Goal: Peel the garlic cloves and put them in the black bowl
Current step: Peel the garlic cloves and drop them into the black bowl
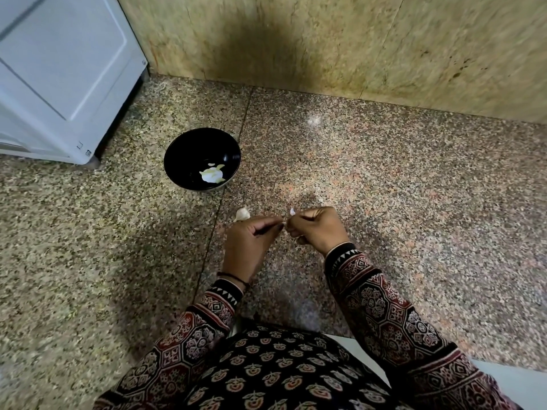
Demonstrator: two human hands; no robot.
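Speckled granite counter (pixel 384 187) in brown, grey and pink fills most of the view, crossed by a thin dark seam (pixel 243 119). Behind it rises a tan stone wall (pixel 414 48) with a broad dark smudge (pixel 260 45). A white appliance (pixel 59 69) stands at far left. A soft glare (pixel 313 121) lies on the counter.

Our left hand (pixel 248 244) and right hand (pixel 318 229) meet above the counter (pixel 384 173), pinching a scrap of garlic (pixel 292 212) between them. A garlic clove (pixel 242 214) lies just behind the left hand. Farther back and left sits the bowl (pixel 177 152) with garlic pieces (pixel 211 175) in it. An appliance (pixel 65 69) stands far left, against the wall (pixel 325 39).
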